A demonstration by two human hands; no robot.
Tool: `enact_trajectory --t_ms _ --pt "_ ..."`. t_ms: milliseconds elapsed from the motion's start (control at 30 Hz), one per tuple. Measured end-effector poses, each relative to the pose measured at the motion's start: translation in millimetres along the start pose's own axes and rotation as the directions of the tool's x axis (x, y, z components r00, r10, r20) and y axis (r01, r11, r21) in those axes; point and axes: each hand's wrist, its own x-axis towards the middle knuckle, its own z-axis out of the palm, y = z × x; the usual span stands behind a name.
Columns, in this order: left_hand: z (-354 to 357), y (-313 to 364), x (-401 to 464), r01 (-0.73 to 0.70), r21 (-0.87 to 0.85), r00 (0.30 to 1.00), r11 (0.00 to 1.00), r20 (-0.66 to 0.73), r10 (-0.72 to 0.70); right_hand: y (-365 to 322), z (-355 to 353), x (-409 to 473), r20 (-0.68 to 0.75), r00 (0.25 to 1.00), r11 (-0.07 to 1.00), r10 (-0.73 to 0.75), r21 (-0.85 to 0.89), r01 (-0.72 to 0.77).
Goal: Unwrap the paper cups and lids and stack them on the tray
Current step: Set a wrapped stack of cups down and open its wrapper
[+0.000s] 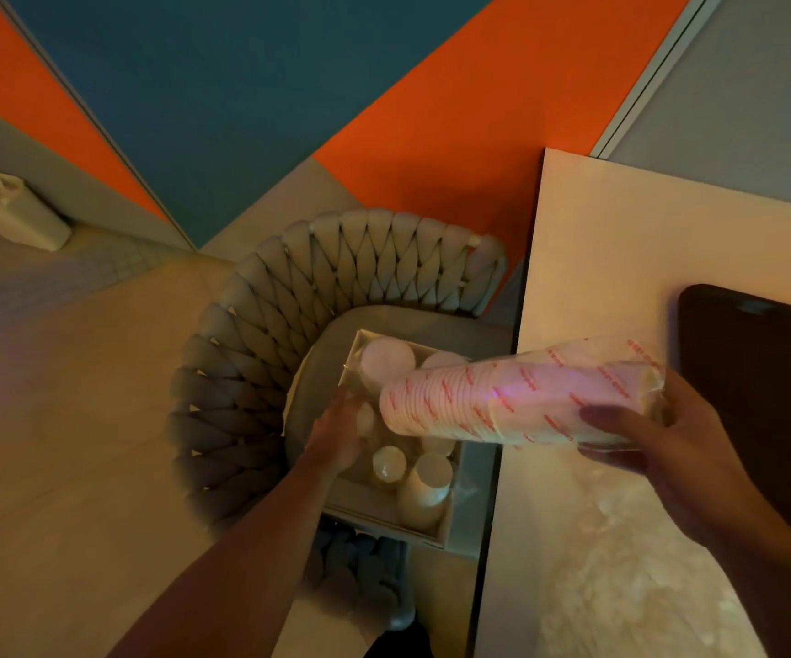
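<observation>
My right hand (659,439) grips a long sleeve of stacked paper cups (503,396), white with red print and still in clear plastic wrap, held sideways over the table's left edge. My left hand (336,434) reaches down into an open cardboard box (436,531) on the chair seat. It touches a wrapped roll there; its fingers are blurred and partly hidden. Several more wrapped rolls of cups or lids (386,363) stand upright in the box. A dark brown tray (764,410) lies on the table at the right, bare where it shows.
The box rests on a grey woven-back chair (336,277) pushed against the pale table (621,258). A small white bin (13,211) stands on the floor at far left. Orange and blue wall panels rise behind the chair.
</observation>
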Motion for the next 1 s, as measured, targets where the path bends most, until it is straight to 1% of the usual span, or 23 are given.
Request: enact_trajectory --t_ms 33,133,167,233,267,333,400,467,567,633,667,733,767,800,867,900,933,967,1000 --pt "-3 0 -1 -0.008 0.011 1.0 1.0 -0.019 0.008 1 -2 0 -0.003 1.0 0.999 0.013 0.046 -0.013" --pt "-19 5 -7 0.037 0.012 0.999 0.999 -0.022 -0.037 3 -9 -1 -0.002 0.999 0.982 0.051 0.181 -0.05" --pt "-25 9 -10 0.065 -0.053 0.998 0.996 -0.008 -0.066 3 -11 -2 -0.001 0.998 0.971 0.064 0.23 -0.062" --pt "-39 22 -21 0.127 -0.28 0.991 0.951 0.08 -0.109 2 -13 -4 0.006 0.995 0.936 0.101 0.339 -0.097" --pt "-46 31 -29 0.138 -0.396 0.985 0.908 0.147 -0.086 1 -14 -7 0.016 0.992 0.909 0.127 0.398 -0.123" --pt "-58 55 -49 0.112 -0.563 0.965 0.819 0.258 0.045 -1 -17 -15 0.047 0.98 0.834 0.195 0.518 -0.191" --pt "-66 83 -70 0.095 -0.704 0.931 0.704 0.313 0.187 -2 -22 -25 0.084 0.97 0.765 0.227 0.601 -0.231" --pt "-72 115 -84 0.068 -0.824 0.924 0.563 0.265 0.276 -3 -30 -37 0.114 0.974 0.728 0.194 0.649 -0.221" --pt "-79 165 -101 -0.05 -0.954 0.899 0.296 0.086 0.429 0 -47 -52 0.18 0.974 0.667 0.138 0.71 -0.226" --pt "-84 196 -114 -0.099 -0.99 0.879 0.104 -0.038 0.475 6 -61 -60 0.233 0.958 0.608 0.167 0.74 -0.286" --pt "-85 213 -125 -0.111 -0.993 0.863 0.028 -0.083 0.499 6 -69 -68 0.27 0.945 0.576 0.184 0.749 -0.326" --pt "-87 244 -143 -0.159 -0.986 0.849 -0.041 -0.158 0.505 14 -85 -81 0.327 0.921 0.534 0.213 0.75 -0.39" --pt "-84 258 -150 -0.197 -0.98 0.85 -0.039 -0.19 0.491 16 -92 -86 0.338 0.906 0.497 0.254 0.758 -0.422" --pt "-83 273 -160 -0.222 -0.974 0.848 -0.042 -0.214 0.486 16 -100 -89 0.319 0.897 0.512 0.307 0.739 -0.438" --pt "-77 297 -177 -0.32 -0.947 0.821 -0.006 -0.281 0.497 15 -114 -98 0.238 0.889 0.635 0.391 0.629 -0.448" --pt "-73 307 -183 -0.383 -0.923 0.805 0.041 -0.312 0.504 13 -121 -103 0.165 0.892 0.718 0.421 0.541 -0.439" --pt "-70 318 -190 -0.426 -0.901 0.792 0.083 -0.327 0.515 12 -131 -108 0.092 0.9 0.798 0.425 0.432 -0.421" --pt "-66 331 -199 -0.478 -0.866 0.776 0.146 -0.338 0.533 7 -143 -115 0.026 0.917 0.863 0.398 0.33 -0.384" --pt "-60 344 -209 -0.528 -0.829 0.753 0.186 -0.355 0.555 -1 -158 -125 -0.033 0.936 0.908 0.351 0.258 -0.332"
